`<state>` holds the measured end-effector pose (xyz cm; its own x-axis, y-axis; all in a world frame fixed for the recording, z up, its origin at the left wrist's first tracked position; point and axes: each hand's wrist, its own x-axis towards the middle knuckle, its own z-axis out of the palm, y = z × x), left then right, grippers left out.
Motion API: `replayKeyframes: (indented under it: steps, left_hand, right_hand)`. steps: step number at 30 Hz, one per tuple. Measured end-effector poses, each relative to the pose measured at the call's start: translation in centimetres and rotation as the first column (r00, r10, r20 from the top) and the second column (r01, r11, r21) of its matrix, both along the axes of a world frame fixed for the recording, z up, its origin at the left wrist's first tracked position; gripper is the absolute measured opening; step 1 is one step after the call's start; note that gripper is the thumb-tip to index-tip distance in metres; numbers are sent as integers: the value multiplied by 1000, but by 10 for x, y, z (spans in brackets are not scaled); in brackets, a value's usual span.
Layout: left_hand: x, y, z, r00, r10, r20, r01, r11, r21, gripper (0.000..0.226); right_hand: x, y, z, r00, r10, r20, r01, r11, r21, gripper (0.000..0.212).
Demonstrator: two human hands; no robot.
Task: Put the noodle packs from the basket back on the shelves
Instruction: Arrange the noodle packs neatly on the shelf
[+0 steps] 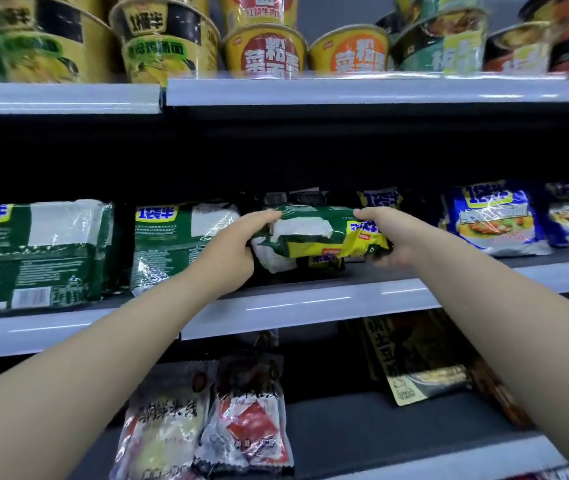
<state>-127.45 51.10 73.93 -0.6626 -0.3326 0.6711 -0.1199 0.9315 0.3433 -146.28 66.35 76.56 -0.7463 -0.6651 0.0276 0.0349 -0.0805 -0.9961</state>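
Green and yellow plastic wraps the noodle pack [317,233], which a person holds lengthwise between two bare hands at the front of the middle shelf [310,306]. The left grip [241,244] clasps the pack's left end, with its fingers curled over the top edge. The right grip [387,237] clasps the right end, its fingers also hooked over the top. The pack's underside sits at or just above the shelf board, and whether it touches cannot be told.

Just left of the pack stands a green noodle pack [175,244] with its printed back showing. Further left of the pack stands a second green pack [34,251]. Right of the pack are two blue noodle packs [494,220], both tilted back. Behind the pack more packs stand in shadow, too dark to read.

Above the pack, on the upper shelf [345,91], there is a row of noodle bowls. A yellow-and-black bowl [165,39] is up to the left, two yellow-and-red bowls [265,50] are directly above, and a green bowl [439,39] is up to the right.

Below the pack, on the lower shelf [362,438], lie two clear-fronted sachet packs [248,410]. Below and to the right of the pack leans a dark-and-gold pack [414,358].
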Motion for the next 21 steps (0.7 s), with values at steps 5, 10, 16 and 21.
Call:
replayKeyframes:
  steps: [5, 10, 16, 21]
  left_hand:
    - [-8, 3, -5, 995, -31, -99, 32, 999, 10, 59]
    - [-24, 11, 3, 952, -23, -305, 145, 912, 383, 21]
    - [-36, 7, 6, 932, 71, -356, 136, 841, 524, 42]
    - [-39, 7, -1, 953, 144, -265, -37, 928, 370, 30]
  right_hand:
    - [8, 3, -5, 990, 30, 137, -20, 997, -77, 19]
    - [5, 2, -2, 967, -61, -249, 37, 994, -100, 21]
    - [-2, -17, -15, 833, 18, -554, 42, 994, 96, 72]
    - [-14, -32, -28, 791, 50, -610, 21, 994, 109, 49]
